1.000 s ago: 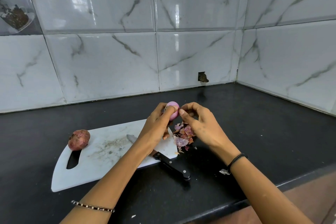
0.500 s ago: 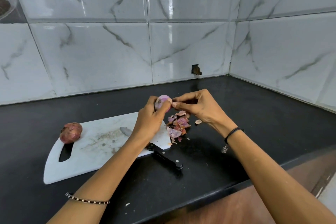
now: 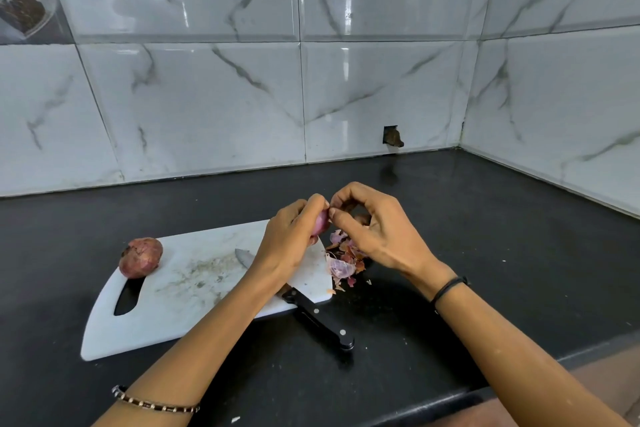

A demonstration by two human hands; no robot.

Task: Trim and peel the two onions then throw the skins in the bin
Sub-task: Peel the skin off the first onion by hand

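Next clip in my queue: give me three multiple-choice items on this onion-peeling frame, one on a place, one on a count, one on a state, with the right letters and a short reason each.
1. Where does the unpeeled onion lie?
A. On the cutting board's left end, by the handle slot
B. On the black counter by the wall
C. In the right hand

2. How many onions are in view?
A. One
B. Two
C. Four

3. What state is the knife in?
A. Gripped by the right hand
B. Standing upright
C. Lying flat, unheld, its handle off the board's edge

Answers:
1 A: it rests just above the slot.
2 B: one lies on the board and one onion is held in the left hand.
3 C: the right hand picks at the held onion, above the skins, and neither hand touches the knife.
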